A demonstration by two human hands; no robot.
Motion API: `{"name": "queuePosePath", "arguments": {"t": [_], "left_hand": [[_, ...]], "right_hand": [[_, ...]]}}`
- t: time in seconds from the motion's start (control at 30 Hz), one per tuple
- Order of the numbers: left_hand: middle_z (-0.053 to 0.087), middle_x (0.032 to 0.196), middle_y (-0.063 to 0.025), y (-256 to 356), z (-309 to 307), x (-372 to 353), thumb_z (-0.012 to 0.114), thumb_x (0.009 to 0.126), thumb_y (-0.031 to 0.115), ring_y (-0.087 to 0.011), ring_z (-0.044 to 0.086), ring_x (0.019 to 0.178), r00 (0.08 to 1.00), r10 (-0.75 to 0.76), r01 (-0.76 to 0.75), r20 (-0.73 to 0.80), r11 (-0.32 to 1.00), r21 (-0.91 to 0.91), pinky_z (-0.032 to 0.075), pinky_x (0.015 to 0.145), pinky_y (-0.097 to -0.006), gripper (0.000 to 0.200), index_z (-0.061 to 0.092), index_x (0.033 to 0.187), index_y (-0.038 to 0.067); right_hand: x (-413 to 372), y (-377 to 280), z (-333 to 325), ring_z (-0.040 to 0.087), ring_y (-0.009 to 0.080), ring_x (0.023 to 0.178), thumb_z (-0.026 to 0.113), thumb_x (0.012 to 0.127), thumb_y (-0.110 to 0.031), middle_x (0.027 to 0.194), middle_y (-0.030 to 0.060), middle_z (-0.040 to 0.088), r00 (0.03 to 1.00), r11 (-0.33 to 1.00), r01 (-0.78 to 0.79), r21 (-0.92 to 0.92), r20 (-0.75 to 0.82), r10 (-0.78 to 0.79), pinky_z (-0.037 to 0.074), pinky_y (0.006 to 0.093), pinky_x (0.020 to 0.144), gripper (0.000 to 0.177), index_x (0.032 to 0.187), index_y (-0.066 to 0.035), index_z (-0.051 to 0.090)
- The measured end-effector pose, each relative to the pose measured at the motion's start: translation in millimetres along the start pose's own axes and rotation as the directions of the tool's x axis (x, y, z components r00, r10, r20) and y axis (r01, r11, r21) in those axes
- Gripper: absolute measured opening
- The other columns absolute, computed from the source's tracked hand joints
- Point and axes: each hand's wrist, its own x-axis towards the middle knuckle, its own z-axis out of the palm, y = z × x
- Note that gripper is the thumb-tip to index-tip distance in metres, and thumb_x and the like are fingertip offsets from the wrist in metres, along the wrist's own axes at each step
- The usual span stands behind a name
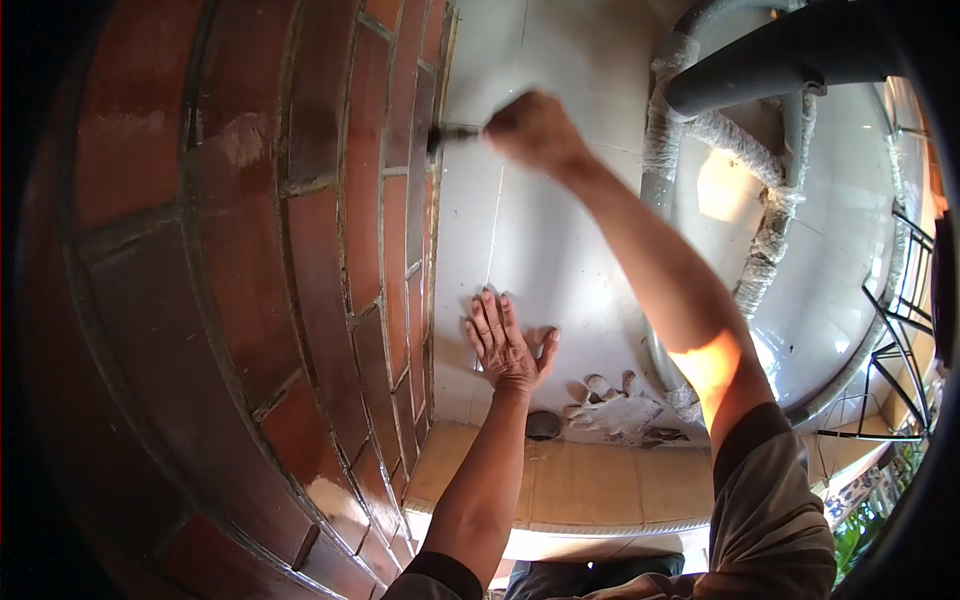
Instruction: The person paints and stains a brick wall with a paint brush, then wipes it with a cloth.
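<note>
My right hand [535,128] is closed around the handle of a small dark brush [450,138]. Motion smears both the hand and the tool, so the bristles are not sharp. The brush's dark head meets the lower edge of the brick wall [330,240], where it borders the white tiles. My left hand [505,350] lies flat on the white tiled surface [570,260], fingers spread, with nothing in it. To its right, a dirty whitish work glove [625,412] rests on the tiles. A dark round piece [543,426] sits between that glove and my left wrist.
Rope-wrapped tubing [745,145] forms a frame at the right, with a thick black tube [785,60] above. A black wire rack [895,350] stands at the far right. Beige tiles [580,480] edge the near side. Green leaves [865,530] show at lower right.
</note>
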Motion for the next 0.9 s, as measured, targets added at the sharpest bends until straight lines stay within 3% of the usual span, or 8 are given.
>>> {"name": "queuePosePath", "arguments": {"t": [0.07,0.17,0.27,0.37,0.47,0.53,0.73,0.9], "left_hand": [[0.010,0.161,-0.0234,1.7,-2.2,-0.4,0.052,0.086,0.061,-0.0426,0.008,0.148,1.000,0.008,-0.008,-0.007,1.000,0.006,0.004,0.117,-0.0593,0.099,0.009,0.155,0.003],[0.011,0.160,-0.0239,0.9,-2.7,-0.5,0.051,0.087,0.061,-0.0429,0.009,0.148,1.000,0.010,-0.010,-0.010,1.000,0.010,0.004,0.117,-0.0591,0.098,0.011,0.154,0.003],[0.012,0.160,-0.0241,0.1,-1.7,-1.3,0.050,0.087,0.063,-0.0428,0.011,0.147,1.000,-0.002,0.002,-0.004,1.000,0.003,0.004,0.117,-0.0591,0.097,0.013,0.153,0.002],[0.011,0.160,-0.0232,-0.1,-0.3,2.5,0.051,0.086,0.062,-0.0423,0.010,0.148,1.000,-0.001,0.001,-0.007,1.000,-0.003,0.004,0.117,-0.0591,0.098,0.011,0.154,0.003],[0.008,0.161,-0.0223,-0.2,-0.4,3.4,0.055,0.084,0.061,-0.0416,0.006,0.149,1.000,0.001,-0.001,-0.005,1.000,-0.003,0.003,0.117,-0.0593,0.102,0.007,0.155,0.005],[0.009,0.161,-0.0227,1.5,-3.4,1.3,0.056,0.084,0.060,-0.0419,0.007,0.149,1.000,-0.005,0.005,0.009,1.000,-0.003,0.003,0.117,-0.0593,0.102,0.008,0.155,0.004],[0.012,0.160,-0.0240,2.1,-3.7,1.5,0.058,0.084,0.057,-0.0433,0.010,0.147,1.000,0.001,-0.001,0.007,1.000,0.010,0.005,0.117,-0.0591,0.099,0.013,0.153,0.001],[0.012,0.159,-0.0250,2.2,-6.0,-2.4,0.060,0.083,0.056,-0.0447,0.011,0.146,1.000,0.007,-0.007,0.005,1.000,0.010,0.005,0.116,-0.0603,0.100,0.013,0.153,0.001]], "right_hand": [[69.0,19.5,-14.2,0.068,0.0331,0.089,0.057,0.074,-0.027,0.091,0.0132,0.072,0.994,0.943,0.091,-0.320,-0.030,-0.106,0.055,0.0386,0.082,0.025,0.079,-0.010,0.075],[147.9,38.1,-18.9,0.064,0.0419,0.071,0.056,0.082,-0.011,0.076,0.0243,0.064,0.895,0.994,-0.105,0.012,-0.434,0.099,0.051,0.0444,0.064,0.017,0.076,0.001,0.066],[142.2,25.7,2.8,0.069,0.0354,0.082,0.061,0.073,-0.021,0.080,0.0208,0.070,0.872,0.935,-0.226,0.273,-0.372,0.320,0.055,0.0392,0.074,0.022,0.073,-0.002,0.071],[53.4,-3.9,22.3,0.066,0.0390,0.070,0.059,0.080,-0.024,0.069,0.0234,0.063,0.890,0.936,-0.139,0.324,-0.373,0.261,0.053,0.0430,0.070,0.028,0.067,-0.001,0.066],[-21.3,-3.5,26.6,0.046,0.0160,0.051,0.061,0.082,-0.024,0.056,0.0174,0.055,0.982,0.932,-0.119,0.341,-0.100,0.162,0.047,0.0368,0.057,0.031,0.062,-0.001,0.061],[-35.7,-7.6,13.7,0.063,0.0389,0.067,0.055,0.078,-0.018,0.069,0.0213,0.064,0.972,0.917,-0.121,0.380,-0.144,0.188,0.052,0.0429,0.070,0.024,0.064,-0.001,0.066],[107.1,27.2,11.5,0.065,0.0361,0.068,0.060,0.081,-0.021,0.070,0.0175,0.066,0.815,0.947,0.080,0.312,-0.567,0.118,0.053,0.0421,0.069,0.025,0.067,-0.001,0.067],[-9.2,-6.0,51.3,0.062,0.0367,0.065,0.059,0.078,-0.014,0.068,0.0185,0.063,0.913,0.974,0.177,0.140,-0.393,-0.109,0.053,0.0446,0.066,0.017,0.066,-0.003,0.064]]}}
